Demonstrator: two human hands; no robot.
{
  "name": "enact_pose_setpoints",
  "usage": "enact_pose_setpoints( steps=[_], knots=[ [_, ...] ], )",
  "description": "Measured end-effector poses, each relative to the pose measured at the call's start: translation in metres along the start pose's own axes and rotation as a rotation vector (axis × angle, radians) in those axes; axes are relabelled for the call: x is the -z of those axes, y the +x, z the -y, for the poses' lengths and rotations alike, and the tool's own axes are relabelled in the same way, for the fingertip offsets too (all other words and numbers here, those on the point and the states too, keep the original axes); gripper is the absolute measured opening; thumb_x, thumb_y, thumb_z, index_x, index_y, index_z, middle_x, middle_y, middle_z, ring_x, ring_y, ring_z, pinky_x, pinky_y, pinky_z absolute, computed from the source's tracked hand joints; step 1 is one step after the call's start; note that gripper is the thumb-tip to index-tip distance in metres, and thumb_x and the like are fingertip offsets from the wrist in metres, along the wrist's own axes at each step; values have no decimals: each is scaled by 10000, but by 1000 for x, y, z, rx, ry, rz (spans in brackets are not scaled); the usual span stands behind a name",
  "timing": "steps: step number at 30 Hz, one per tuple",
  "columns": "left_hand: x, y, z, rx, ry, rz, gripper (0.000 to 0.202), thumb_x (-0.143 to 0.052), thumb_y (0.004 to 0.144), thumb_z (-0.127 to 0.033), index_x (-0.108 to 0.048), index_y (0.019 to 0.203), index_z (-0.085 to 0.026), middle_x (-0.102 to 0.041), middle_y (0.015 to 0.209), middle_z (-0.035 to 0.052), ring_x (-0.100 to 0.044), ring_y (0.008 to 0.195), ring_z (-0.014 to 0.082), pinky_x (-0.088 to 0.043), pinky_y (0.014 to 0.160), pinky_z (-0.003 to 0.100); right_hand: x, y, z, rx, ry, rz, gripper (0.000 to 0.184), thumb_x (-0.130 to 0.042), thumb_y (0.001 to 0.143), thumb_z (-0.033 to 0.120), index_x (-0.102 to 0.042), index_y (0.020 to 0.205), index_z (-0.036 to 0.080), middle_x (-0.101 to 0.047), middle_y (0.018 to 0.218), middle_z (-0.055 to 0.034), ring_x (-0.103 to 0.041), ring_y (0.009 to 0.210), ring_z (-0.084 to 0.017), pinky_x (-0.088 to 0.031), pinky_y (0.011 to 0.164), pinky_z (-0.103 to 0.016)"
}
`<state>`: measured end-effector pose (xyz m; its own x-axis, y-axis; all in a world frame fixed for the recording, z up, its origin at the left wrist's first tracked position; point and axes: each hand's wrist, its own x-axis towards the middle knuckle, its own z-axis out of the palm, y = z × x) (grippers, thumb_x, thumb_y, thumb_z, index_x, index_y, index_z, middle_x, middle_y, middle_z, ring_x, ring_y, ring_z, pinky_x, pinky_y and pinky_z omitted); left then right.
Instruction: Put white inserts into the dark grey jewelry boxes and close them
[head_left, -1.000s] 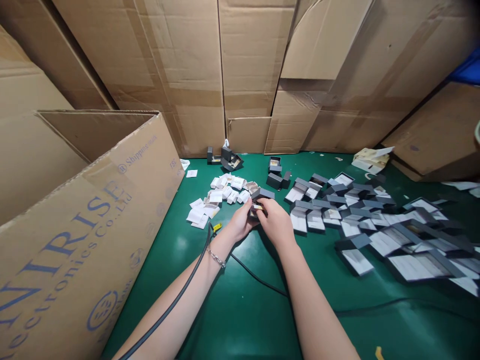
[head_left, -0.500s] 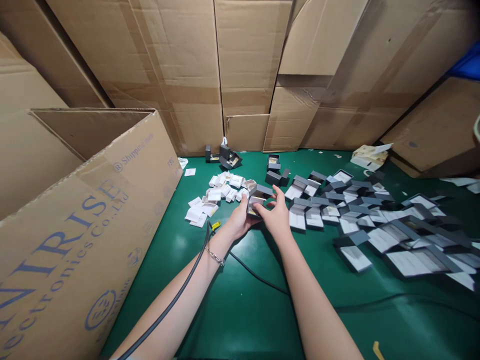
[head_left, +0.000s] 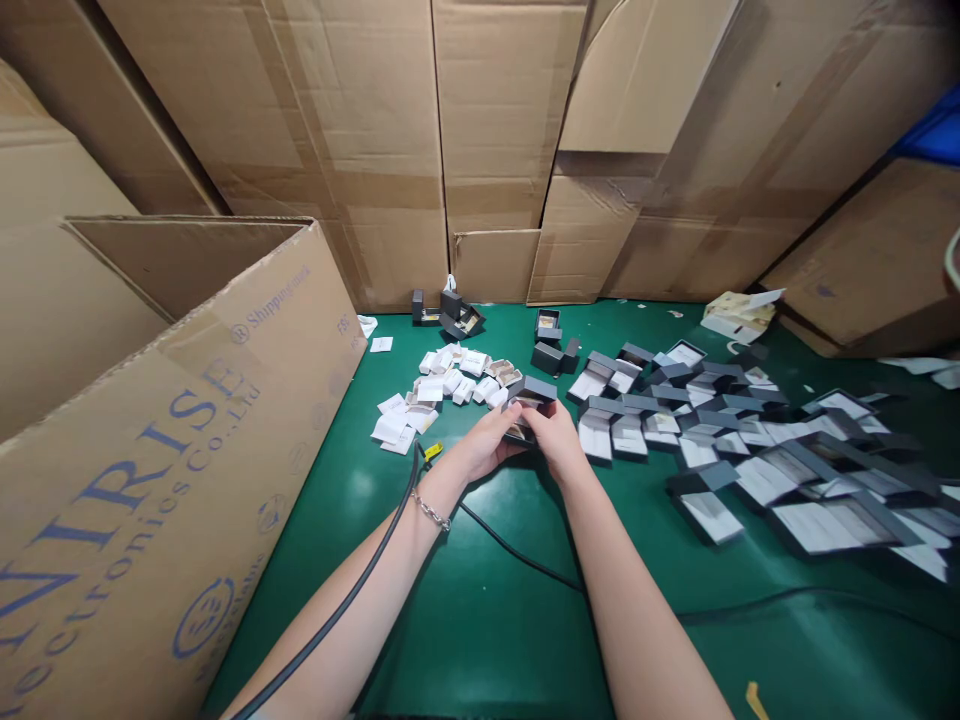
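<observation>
A small dark grey hinged gift box (head_left: 531, 392) stands open, its lid up, between my left hand (head_left: 487, 443) and my right hand (head_left: 559, 440). Fingers of both hands grip its lower half, which they mostly hide. Its contents are too small to tell. Just left of the box lies a heap of small white cards (head_left: 454, 378). To the right, rows of open grey boxes with white inserts (head_left: 679, 430) spread across the green work mat (head_left: 480, 625).
A black cable (head_left: 517, 556) runs across the mat, and another lies along my left forearm. A large printed carton (head_left: 172, 480) stands at the left, flattened cardboard (head_left: 360, 120) lines the back, and several dark boxes (head_left: 459, 315) sit near it.
My right hand, spread half a second ago, has closed onto the box. The box has shifted slightly right and now sits between both hands.
</observation>
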<state>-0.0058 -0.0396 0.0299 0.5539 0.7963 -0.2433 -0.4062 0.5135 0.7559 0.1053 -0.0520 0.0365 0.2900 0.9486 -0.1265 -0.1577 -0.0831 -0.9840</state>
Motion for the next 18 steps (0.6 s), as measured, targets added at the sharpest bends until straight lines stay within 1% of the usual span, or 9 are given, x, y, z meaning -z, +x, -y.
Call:
enact_pose_setpoints(
  steps=[6, 10, 13, 18],
  knots=[
    [1, 1, 0, 36, -10, -2, 473, -742, 643, -457, -597, 992, -174, -636, 868, 32, -587, 762, 125, -488, 703, 268, -1, 1, 1, 12, 90, -42, 358, -681, 591, 366, -637, 883, 164, -681, 882, -19, -597, 845, -169, -449, 773, -279],
    [0, 0, 0, 55, 9, 7, 454, -749, 642, -430, -589, 980, -172, -635, 861, 28, -588, 729, 116, -475, 681, 258, 0, 2, 0, -29, 107, -80, 366, -690, 558, 379, -638, 845, 158, -681, 823, -14, -584, 786, -164, -441, 735, -274],
    [-1, -1, -1, 65, 35, 13, 402, -741, 656, -368, -584, 968, -168, -633, 822, 19, -587, 705, 115, -469, 679, 263, 0, 2, 0, -44, 118, -79, 341, -690, 539, 357, -634, 811, 158, -669, 774, -4, -565, 735, -155, -432, 700, -267],
    [-3, -1, -1, 75, 103, 1, 294, -697, 627, -201, -579, 894, -167, -612, 720, -6, -575, 642, 109, -463, 656, 261, -1, 2, 0, 9, 107, -53, 269, -665, 531, 293, -622, 763, 163, -628, 716, 20, -538, 706, -141, -420, 676, -256]
  ],
)
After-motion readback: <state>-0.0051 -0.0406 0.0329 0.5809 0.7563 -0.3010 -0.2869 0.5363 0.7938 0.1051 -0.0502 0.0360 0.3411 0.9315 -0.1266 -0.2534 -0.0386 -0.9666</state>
